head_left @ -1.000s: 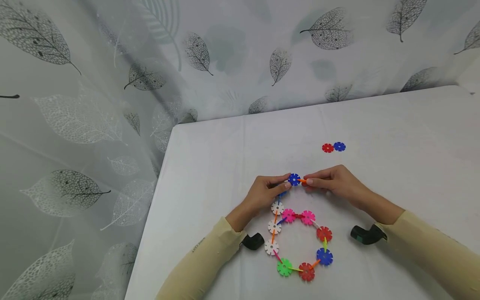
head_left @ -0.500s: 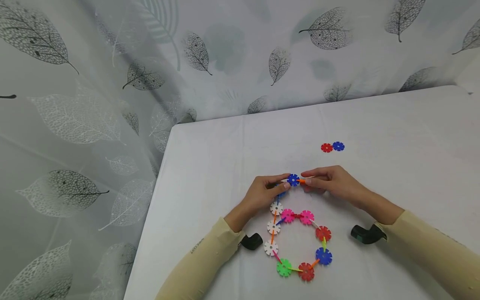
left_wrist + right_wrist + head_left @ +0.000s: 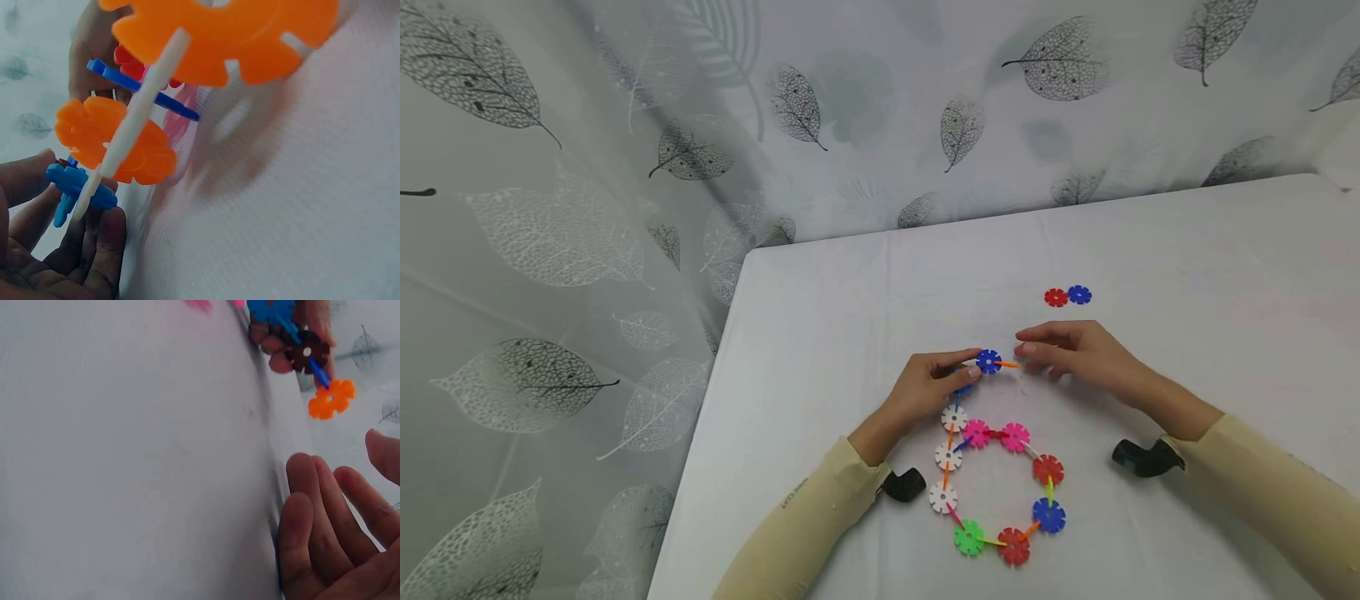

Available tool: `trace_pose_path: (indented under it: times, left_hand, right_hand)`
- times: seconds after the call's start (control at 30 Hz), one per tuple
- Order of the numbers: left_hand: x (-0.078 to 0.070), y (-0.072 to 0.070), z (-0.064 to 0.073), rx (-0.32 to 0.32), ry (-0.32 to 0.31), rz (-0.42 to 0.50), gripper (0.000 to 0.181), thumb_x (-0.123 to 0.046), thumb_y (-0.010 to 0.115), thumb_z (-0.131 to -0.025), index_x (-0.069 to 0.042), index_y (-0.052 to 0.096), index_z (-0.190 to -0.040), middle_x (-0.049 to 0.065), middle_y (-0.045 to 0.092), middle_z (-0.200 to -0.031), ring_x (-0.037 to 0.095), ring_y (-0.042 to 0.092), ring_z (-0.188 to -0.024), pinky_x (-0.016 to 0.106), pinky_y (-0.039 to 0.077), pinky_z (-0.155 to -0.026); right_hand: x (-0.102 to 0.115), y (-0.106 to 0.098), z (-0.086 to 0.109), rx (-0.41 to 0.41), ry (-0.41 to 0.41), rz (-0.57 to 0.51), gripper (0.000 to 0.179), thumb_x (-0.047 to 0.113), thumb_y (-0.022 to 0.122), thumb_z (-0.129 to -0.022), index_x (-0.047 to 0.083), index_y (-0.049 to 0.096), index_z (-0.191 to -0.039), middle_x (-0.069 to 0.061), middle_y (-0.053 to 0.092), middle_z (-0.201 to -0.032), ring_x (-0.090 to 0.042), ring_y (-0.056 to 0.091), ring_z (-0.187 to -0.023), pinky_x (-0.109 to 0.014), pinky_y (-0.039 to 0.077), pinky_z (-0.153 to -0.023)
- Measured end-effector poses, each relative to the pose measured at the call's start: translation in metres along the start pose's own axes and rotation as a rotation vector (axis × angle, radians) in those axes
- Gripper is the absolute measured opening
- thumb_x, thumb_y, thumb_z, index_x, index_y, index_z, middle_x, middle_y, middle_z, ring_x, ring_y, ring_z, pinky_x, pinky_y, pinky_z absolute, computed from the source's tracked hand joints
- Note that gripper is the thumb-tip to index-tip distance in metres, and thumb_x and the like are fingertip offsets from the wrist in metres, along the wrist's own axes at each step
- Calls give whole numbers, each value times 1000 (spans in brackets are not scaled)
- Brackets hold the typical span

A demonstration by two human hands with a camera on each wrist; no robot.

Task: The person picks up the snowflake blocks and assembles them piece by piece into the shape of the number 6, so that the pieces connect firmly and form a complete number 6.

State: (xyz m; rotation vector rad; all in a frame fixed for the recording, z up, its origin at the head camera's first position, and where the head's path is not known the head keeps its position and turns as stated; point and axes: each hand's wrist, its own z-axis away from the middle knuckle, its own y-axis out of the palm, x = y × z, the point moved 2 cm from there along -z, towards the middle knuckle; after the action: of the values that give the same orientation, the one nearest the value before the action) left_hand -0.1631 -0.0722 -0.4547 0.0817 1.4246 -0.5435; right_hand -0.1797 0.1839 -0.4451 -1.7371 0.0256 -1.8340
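Observation:
My left hand [image 3: 931, 385] pinches the upper end of a chain of notched plastic flower discs, between thumb and forefinger. At that end a blue disc [image 3: 988, 362] faces up, and an orange disc [image 3: 1007, 364] sticks out from it edge-on to the right. In the right wrist view the orange disc [image 3: 331, 400] hangs from the blue one. My right hand [image 3: 1078, 354] is just right of the orange disc, apart from it, its relaxed fingers [image 3: 328, 540] holding nothing. Below, the chain runs through white discs [image 3: 948, 456] into a ring with green [image 3: 969, 537], red and pink discs.
A loose red disc [image 3: 1056, 297] and a blue disc [image 3: 1079, 294] lie side by side farther back on the white table [image 3: 850, 308]. A leaf-patterned curtain [image 3: 880, 117] hangs behind and to the left. Black wrist devices [image 3: 904, 485] stick out from both sleeves.
My right hand has let go of the orange disc and drawn back to the right. The orange disc stays on the blue one. My left hand keeps its grip in place.

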Motion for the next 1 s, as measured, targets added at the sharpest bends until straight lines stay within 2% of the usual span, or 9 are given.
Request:
trace_pose_path:
  times: [0.17, 0.3, 0.4, 0.53, 0.7, 0.83, 1.0]
  left_hand:
    - [0, -1, 1, 1, -6, -2, 34, -30, 73, -95, -27, 72, -130, -10, 69, -123, 5, 58, -121, 30, 45, -102]
    - [1, -1, 0, 2, -16, -4, 34, -31, 72, -95, -28, 72, -129, -11, 70, -123, 6, 57, -123, 30, 45, -103]
    - [2, -1, 0, 6, -26, 0, 33, -31, 72, -95, -28, 72, -129, -11, 70, -122, 6, 56, -123, 31, 44, -104]
    - [1, 0, 1, 12, -32, 9, 33, -31, 72, -96, -28, 72, -129, -11, 69, -123, 7, 55, -125, 31, 43, -105]
    - [0, 0, 3, 19, -41, -5, 34, -31, 72, -96, -28, 72, -129, -12, 68, -125, 7, 53, -128, 32, 42, -107]
    - [0, 0, 3, 17, -49, -5, 33, -31, 72, -96, -29, 72, -129, -12, 68, -125, 7, 52, -129, 32, 41, -108]
    - [0, 0, 4, 13, -54, 8, 32, -31, 72, -96, -29, 73, -128, -12, 70, -121, 7, 55, -126, 32, 43, -106]
  right_hand:
    - [-3, -15, -5, -149, -21, 144, 45, 33, 68, -98, 5, 64, -133, -15, 69, -122, -32, 69, -100, -32, 58, -72]
    - [-4, -28, -9, -230, -29, 265, 50, 27, 71, -97, 6, 58, -140, -19, 62, -130, -40, 65, -106, -47, 57, -82]
    - [-5, -36, -15, -262, -13, 335, 59, 23, 72, -96, 8, 49, -148, -22, 57, -133, -44, 63, -109, -55, 56, -84]
    - [-8, -43, -23, -281, 22, 391, 60, 21, 72, -96, 8, 48, -149, -27, 49, -133, -47, 60, -109, -55, 57, -79]
    - [-12, -49, -28, -263, 47, 407, 57, 18, 71, -96, 3, 50, -147, -30, 42, -141, -48, 59, -111, -53, 58, -79]
    - [-11, -52, -32, -247, 42, 409, 60, 17, 70, -96, 3, 47, -150, -28, 46, -143, -45, 59, -111, -52, 58, -78]
    - [-11, -54, -37, -222, 50, 449, 61, 20, 69, -97, 1, 46, -149, -27, 55, -137, -43, 58, -109, -52, 55, -79]
